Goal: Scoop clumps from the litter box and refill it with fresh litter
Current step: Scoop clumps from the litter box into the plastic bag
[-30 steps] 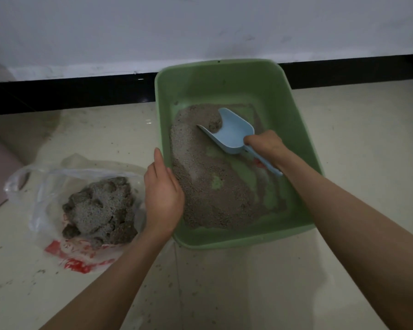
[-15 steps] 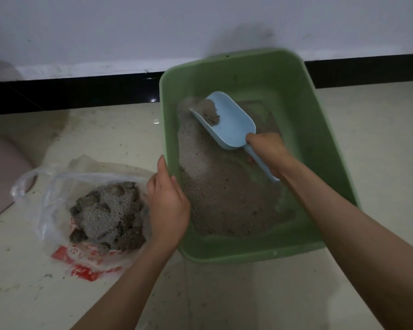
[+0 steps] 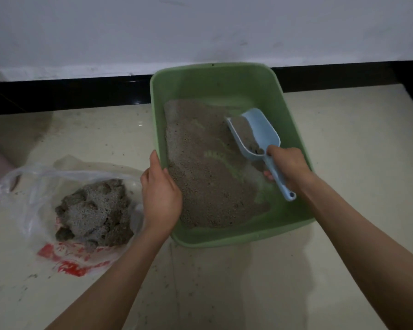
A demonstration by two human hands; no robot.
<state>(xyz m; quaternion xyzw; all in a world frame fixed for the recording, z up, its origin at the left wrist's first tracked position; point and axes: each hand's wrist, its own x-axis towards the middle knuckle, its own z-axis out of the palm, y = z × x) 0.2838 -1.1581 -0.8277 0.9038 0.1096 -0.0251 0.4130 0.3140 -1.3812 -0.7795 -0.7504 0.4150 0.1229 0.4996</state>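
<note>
While the right hand (image 3: 287, 166) grips a pale blue plastic scoop (image 3: 255, 135) half-loaded inside the green plastic litter box (image 3: 215, 79) and the left hand (image 3: 160, 196) clasps its rim, clumps (image 3: 94, 210) already fill the clear plastic bag (image 3: 34, 177), so scooping seems nearly finished, refilling not begun.

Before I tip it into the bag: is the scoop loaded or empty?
Loaded: grey litter fills part of the blue scoop, held by the right hand.

White wall (image 3: 200, 25), black baseboard (image 3: 65, 94), cream floor (image 3: 343, 139).
</note>
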